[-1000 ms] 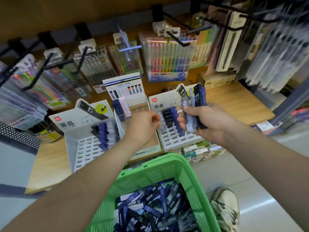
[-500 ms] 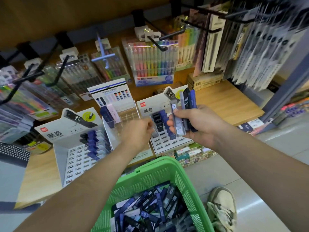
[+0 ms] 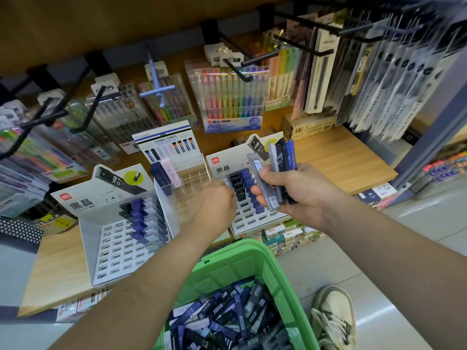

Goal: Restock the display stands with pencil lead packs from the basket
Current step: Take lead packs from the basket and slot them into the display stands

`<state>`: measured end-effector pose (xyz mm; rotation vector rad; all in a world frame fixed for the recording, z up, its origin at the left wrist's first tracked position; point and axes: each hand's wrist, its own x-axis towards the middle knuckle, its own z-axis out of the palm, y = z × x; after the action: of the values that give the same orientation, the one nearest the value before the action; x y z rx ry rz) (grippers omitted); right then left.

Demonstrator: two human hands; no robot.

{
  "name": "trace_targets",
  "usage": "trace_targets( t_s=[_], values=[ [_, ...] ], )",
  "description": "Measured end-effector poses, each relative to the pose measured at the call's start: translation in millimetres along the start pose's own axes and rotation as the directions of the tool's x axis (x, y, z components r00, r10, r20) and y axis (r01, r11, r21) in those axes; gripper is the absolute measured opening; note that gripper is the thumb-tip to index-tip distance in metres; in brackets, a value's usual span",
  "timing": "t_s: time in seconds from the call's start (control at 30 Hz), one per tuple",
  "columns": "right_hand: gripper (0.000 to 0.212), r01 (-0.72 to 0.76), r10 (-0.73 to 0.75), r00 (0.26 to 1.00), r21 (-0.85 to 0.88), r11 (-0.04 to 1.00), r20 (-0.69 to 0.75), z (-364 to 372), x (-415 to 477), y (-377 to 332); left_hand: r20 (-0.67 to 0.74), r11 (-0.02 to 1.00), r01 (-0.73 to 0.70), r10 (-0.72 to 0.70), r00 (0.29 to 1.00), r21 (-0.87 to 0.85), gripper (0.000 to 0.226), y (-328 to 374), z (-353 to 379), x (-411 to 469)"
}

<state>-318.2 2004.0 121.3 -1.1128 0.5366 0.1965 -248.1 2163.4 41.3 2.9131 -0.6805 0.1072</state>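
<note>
A person's right hand [image 3: 298, 195] is gripping a fan of pencil lead packs [image 3: 276, 170] above the right display stand [image 3: 250, 221], partly hiding its slots. The left hand [image 3: 212, 205] is hovering just beside it with its fingers curled; whether they are pinching a pack cannot be told. A green basket [image 3: 242, 263] below is holding more packs. Pen sets [image 3: 232, 102] are hanging over the table [image 3: 341, 160].

Bright, even light from overhead. Pale glare streaks the glossy floor [image 3: 404, 274] and glints on the highlighter pack [image 3: 232, 97]. The shelf underside [image 3: 75, 18] is dim. Frame edges bow and smear; the left hand [image 3: 214, 205] is motion-blurred, the pencil lead packs [image 3: 280, 157] in the right hand [image 3: 298, 195] crisp.
</note>
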Motion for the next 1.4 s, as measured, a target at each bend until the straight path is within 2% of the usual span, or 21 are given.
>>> trace_targets(
  t_s=[0.03, 0.07, 0.1, 0.13, 0.17, 0.2, 0.27, 0.33, 0.5, 0.57, 0.67, 0.8, 0.87, 1.0, 1.1, 1.23, 1.3, 1.4],
  values=[
    [0.012, 0.000, 0.000, 1.000, -0.007, 1.000, 0.003, 0, 0, 0, -0.001, 0.988, 0.041, -0.042, 0.999, -0.146, 0.019, 3, -7, 1],
    [0.010, -0.001, 0.001, 1.000, -0.016, 1.000, 0.007, 0, 0, 0, 0.013, 0.919, 0.108, -0.111, 0.994, -0.380, 0.022, 7, -15, 2],
    [0.009, -0.005, 0.005, 1.000, -0.028, 1.000, 0.011, 0, 0, 1, 0.066, 0.739, 0.181, -0.182, 0.981, -0.649, 0.027, 11, -26, 2],
    [0.010, -0.011, 0.012, 1.000, -0.043, 0.999, 0.018, 0, 0, 1, 0.157, 0.459, 0.233, -0.198, 0.968, -0.857, 0.032, 14, -38, 1],
    [0.012, -0.018, 0.020, 0.999, -0.056, 0.998, 0.032, 1, 0, 1, 0.231, 0.215, 0.262, -0.158, 0.960, -0.941, 0.035, 16, -48, -1],
    [0.015, -0.025, 0.028, 0.998, -0.065, 0.998, 0.052, 1, -1, 1, 0.267, 0.071, 0.273, -0.088, 0.960, -0.959, 0.034, 16, -56, -2],
    [0.017, -0.039, 0.044, 0.994, -0.056, 0.998, 0.098, 3, -2, 0, 0.273, -0.039, 0.274, 0.045, 0.961, -0.961, 0.027, 15, -67, -6],
    [0.017, -0.065, 0.069, 0.988, -0.033, 0.997, 0.139, 4, -2, -1, 0.273, -0.098, 0.279, 0.068, 0.960, -0.955, 0.022, 14, -72, -10],
    [0.025, -0.152, 0.155, 0.962, -0.029, 0.988, 0.223, -1, -6, -4, 0.261, -0.238, 0.226, -0.126, 0.957, -0.945, 0.017, 8, -75, -14],
    [0.023, -0.132, 0.132, 0.969, -0.016, 0.991, 0.208, -2, -7, -5, 0.248, -0.246, 0.191, -0.231, 0.941, -0.950, 0.020, 4, -74, -15],
    [0.021, -0.083, 0.071, 0.988, 0.082, 0.993, 0.140, 0, -6, -6, 0.251, -0.196, 0.200, -0.285, 0.925, -0.960, 0.016, 2, -71, -21],
    [0.020, -0.010, 0.005, 1.000, 0.269, 0.963, 0.019, 0, -4, -8, 0.298, -0.071, 0.289, -0.208, 0.932, -0.955, 0.012, 4, -67, -32],
    [0.018, 0.022, -0.025, 1.000, 0.292, 0.956, 0.007, -2, -3, -9, 0.328, -0.045, 0.326, -0.166, 0.930, -0.944, 0.015, 8, -67, -37],
    [0.014, 0.063, -0.069, 0.997, 0.188, 0.980, 0.027, -2, -3, -6, 0.356, 0.053, 0.366, -0.142, 0.924, -0.929, 0.022, 18, -65, -42],
    [0.010, 0.071, -0.076, 0.996, 0.096, 0.993, 0.045, 1, -3, -4, 0.323, 0.185, 0.338, -0.109, 0.940, -0.923, 0.032, 27, -67, -42],
    [0.011, 0.052, -0.048, 0.996, -0.046, 0.998, 0.077, 4, -3, 1, 0.239, 0.287, 0.230, -0.004, 0.971, -0.930, 0.070, 33, -75, -38],
    [0.012, 0.040, -0.036, 0.998, -0.080, 0.996, 0.054, 4, -2, 1, 0.173, 0.339, 0.180, -0.051, 0.984, -0.924, 0.065, 29, -81, -35],
    [0.020, 0.012, -0.015, 0.999, -0.078, 0.997, -0.036, -2, 0, -3, 0.082, 0.375, 0.174, -0.248, 0.965, -0.911, 0.038, 9, -84, -26]
  ],
)
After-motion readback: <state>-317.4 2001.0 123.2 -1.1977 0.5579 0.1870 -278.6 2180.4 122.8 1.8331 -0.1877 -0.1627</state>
